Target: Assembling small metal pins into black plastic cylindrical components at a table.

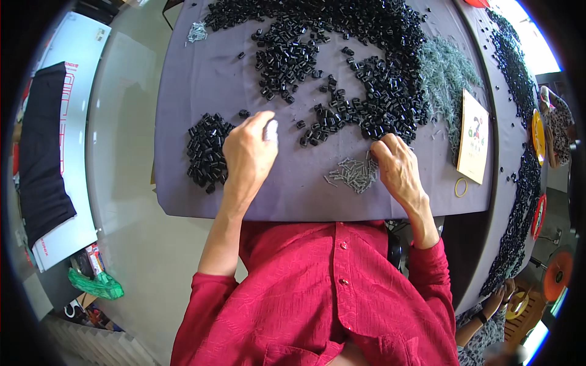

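My left hand (249, 149) hovers over the cloth just right of a small heap of black plastic pieces (209, 149). Its fingers are pinched together, and what they hold, if anything, cannot be made out. A whitish covering shows on one of its fingertips. My right hand (398, 165) is curled closed beside a small pile of grey screws (354, 175), at the near edge of the large spread of black plastic pieces (390, 97). Its fingertips are turned away, so their contents are hidden.
A grey-purple cloth (287, 198) covers the table. To the right lie a mound of screws (445, 70), a cream booklet (473, 137) and a yellow ring (461, 187). More screws (197, 32) sit far left. Another person's hands (497, 299) show at lower right.
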Motion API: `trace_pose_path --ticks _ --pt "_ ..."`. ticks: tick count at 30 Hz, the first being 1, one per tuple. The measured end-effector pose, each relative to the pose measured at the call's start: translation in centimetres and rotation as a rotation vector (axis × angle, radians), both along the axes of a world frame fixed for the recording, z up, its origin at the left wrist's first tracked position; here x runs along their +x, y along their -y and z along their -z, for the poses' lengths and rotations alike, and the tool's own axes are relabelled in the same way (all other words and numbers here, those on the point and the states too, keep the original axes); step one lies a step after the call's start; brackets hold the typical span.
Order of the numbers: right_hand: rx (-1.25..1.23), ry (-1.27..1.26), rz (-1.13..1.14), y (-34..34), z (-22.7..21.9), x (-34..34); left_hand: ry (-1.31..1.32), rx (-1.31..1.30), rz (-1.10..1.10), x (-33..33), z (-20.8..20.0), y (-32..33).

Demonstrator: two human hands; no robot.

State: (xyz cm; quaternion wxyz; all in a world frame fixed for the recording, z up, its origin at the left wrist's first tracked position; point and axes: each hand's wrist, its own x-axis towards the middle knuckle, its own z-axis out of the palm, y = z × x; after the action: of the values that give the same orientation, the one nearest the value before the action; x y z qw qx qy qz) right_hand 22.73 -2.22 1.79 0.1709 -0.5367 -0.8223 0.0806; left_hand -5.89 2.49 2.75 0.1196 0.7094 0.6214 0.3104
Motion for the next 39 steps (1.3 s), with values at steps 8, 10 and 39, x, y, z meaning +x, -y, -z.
trace_pose_path --ticks 8,10,39 --pt "0.004 -0.109 -0.014 -0.4 -0.3 0.4 -0.14 -0.142 0.013 4.5 0.4 -6.4" --pt "0.002 -0.117 -0.005 -0.4 -0.1 0.5 -0.252 -0.215 -0.021 4.9 0.7 -6.7" --pt "-0.134 -0.834 0.128 -1.4 -2.3 -7.5 1.392 -0.569 0.161 4.4 0.6 -1.9"
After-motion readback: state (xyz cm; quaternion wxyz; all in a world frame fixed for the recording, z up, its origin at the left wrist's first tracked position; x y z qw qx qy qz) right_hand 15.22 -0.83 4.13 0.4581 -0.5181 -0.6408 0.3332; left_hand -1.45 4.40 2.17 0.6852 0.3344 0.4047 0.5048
